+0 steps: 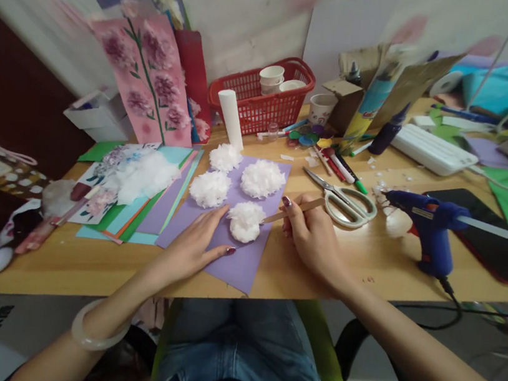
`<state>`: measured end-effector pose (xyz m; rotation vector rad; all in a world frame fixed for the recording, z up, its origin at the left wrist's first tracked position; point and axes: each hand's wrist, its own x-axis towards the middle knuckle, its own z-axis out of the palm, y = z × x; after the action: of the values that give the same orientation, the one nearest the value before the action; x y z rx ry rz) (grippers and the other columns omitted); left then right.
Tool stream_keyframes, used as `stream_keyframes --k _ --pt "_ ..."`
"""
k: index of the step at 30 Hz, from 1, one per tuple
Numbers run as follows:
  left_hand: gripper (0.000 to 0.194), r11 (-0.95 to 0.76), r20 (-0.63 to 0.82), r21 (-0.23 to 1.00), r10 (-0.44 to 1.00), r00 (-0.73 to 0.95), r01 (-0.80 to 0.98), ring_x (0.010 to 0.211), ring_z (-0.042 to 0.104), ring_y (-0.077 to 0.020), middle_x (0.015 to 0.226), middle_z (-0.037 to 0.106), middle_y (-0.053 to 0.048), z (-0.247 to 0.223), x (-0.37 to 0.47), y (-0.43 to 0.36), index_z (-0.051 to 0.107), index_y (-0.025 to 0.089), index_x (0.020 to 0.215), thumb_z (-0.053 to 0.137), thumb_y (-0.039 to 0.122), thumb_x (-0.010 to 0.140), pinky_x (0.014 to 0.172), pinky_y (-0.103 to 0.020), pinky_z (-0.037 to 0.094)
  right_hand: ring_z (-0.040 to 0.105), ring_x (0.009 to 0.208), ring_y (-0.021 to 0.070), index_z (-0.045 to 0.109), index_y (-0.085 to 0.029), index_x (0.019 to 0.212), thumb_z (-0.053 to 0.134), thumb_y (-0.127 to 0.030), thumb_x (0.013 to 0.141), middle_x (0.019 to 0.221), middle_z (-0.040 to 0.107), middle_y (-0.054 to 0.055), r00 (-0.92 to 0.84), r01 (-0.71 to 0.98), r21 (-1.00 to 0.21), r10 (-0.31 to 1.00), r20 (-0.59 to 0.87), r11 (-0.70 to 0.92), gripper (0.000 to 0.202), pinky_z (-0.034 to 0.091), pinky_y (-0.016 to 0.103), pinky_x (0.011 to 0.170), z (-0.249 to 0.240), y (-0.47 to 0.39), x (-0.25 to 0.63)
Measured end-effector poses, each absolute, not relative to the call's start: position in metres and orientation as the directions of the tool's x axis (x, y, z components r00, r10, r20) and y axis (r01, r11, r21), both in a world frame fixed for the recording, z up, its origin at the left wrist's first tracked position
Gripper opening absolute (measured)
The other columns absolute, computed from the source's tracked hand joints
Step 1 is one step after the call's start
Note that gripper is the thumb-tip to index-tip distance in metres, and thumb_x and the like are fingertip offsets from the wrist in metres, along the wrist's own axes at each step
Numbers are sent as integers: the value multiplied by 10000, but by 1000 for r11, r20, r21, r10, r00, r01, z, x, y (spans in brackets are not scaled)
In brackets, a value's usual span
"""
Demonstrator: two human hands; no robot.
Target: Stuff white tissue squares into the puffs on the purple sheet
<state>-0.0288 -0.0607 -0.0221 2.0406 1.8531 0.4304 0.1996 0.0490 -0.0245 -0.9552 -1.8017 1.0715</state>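
Several white fluffy paper flowers lie on a purple sheet of paper (242, 271). My left hand (198, 236) rests on that sheet with fingers stretched out, just left of the nearest white flower (246, 222). Between the thumb and fingers of my right hand (309, 233) is a flat wooden craft stick (306, 206), its tip at the right side of that same flower. Farther back on the sheet sit a flower at the right (262, 179), one at the left (209, 189) and a smaller one behind (225, 157).
Scissors (351, 205) lie right of my right hand, beside a blue hot glue gun (433, 222) and a dark tablet (493, 234). Coloured paper sheets (136, 224) and white fluff (147, 175) are at left. A red basket (270, 107) and white paper roll (230, 119) stand behind.
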Motion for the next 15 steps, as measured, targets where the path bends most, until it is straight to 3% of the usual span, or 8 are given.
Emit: stream_keyframes --k 5,10,15 --pt "722 -81 -9 449 995 95 890 1466 374 -333 1588 382 -188 -24 -30 -60 255 221 1539 568 487 946 1186 -541 333 445 395 109 553 -194 752 498 -600 940 519 515 -29 -263 -14 -999 964 37 35 451 335 246 378 -31 51 197" --pt "703 -115 -2 450 991 130 885 1463 379 -333 1582 384 -201 -24 -32 -59 257 210 1535 551 476 955 1186 -544 326 409 371 93 543 -197 739 515 -644 913 483 481 -43 -102 -93 -994 993 65 56 481 312 222 343 -26 47 202" --pt "687 -113 5 460 992 125 881 1470 367 -333 1585 377 -208 -27 -33 -59 267 197 1527 545 458 955 1183 -542 326 417 379 101 553 -202 766 493 -623 940 491 486 -47 -157 -93 -987 977 144 131 460 320 226 352 -27 44 205"
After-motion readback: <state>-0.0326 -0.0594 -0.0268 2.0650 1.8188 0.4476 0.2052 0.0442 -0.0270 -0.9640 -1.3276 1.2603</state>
